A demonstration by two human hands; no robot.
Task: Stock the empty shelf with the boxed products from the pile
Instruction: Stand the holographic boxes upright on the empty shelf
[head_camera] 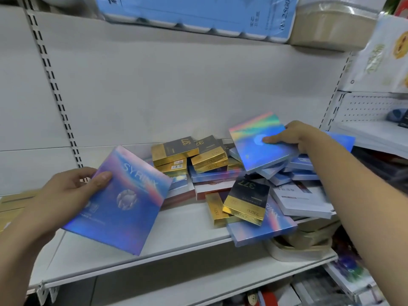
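Observation:
A jumbled pile of boxes [220,173] lies on the right half of a white shelf [154,246]: flat shiny blue ones, black-and-gold ones and white ones. My left hand [66,193] grips a blue holographic box marked SYRINX [123,202] by its left edge, tilted, above the shelf's left part. My right hand [293,135] holds a second blue holographic box [258,146] over the top of the pile, thumb on its face, fingers behind its right edge.
Blue tissue packs [198,14] and a beige pack [331,25] sit on the shelf above. A gold box [13,204] shows at the far left edge. Beige bowls [309,237] lie under the pile's right end. More goods fill the lower shelf and the unit at right.

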